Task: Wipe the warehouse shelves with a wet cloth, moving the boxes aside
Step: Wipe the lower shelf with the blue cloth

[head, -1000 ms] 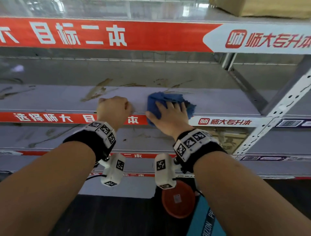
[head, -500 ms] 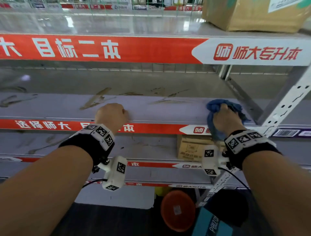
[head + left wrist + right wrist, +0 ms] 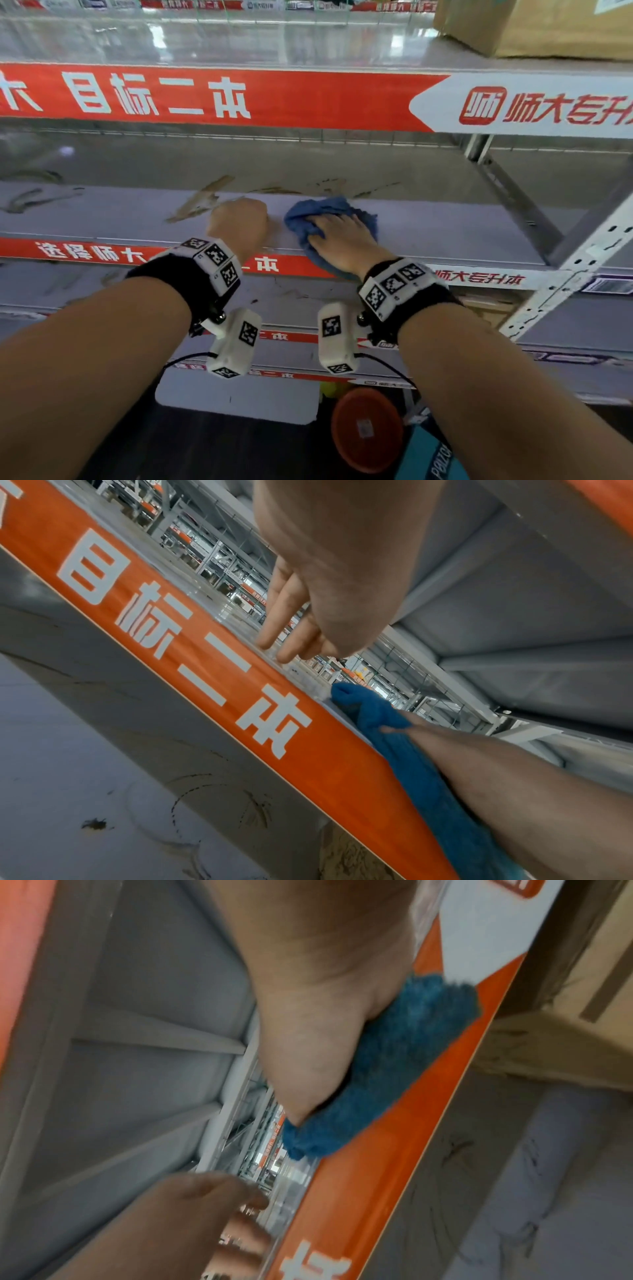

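Note:
A crumpled blue cloth (image 3: 308,212) lies on the grey middle shelf (image 3: 445,229) and hangs over its red front strip. My right hand (image 3: 337,234) presses flat on it with the fingers spread. In the right wrist view the palm (image 3: 308,1020) bears down on the cloth (image 3: 394,1064). Just left of the cloth, apart from it, my left hand (image 3: 239,222) rests on the shelf's front edge and holds nothing. The left wrist view shows its fingertips (image 3: 270,642) touching the shelf, with the cloth (image 3: 377,715) beside them.
Brown smears (image 3: 198,202) mark the shelf left of and behind the hands. One cardboard box (image 3: 548,27) stands on the top shelf at the right, another (image 3: 486,308) on the shelf below. A slanted white upright (image 3: 565,274) bounds the right end. An orange round lid (image 3: 366,428) lies on the floor.
My right hand has carried the cloth from the shelf's right end back left, close to the left hand, and now lies flat on it instead of gripping it. The left hand stayed.

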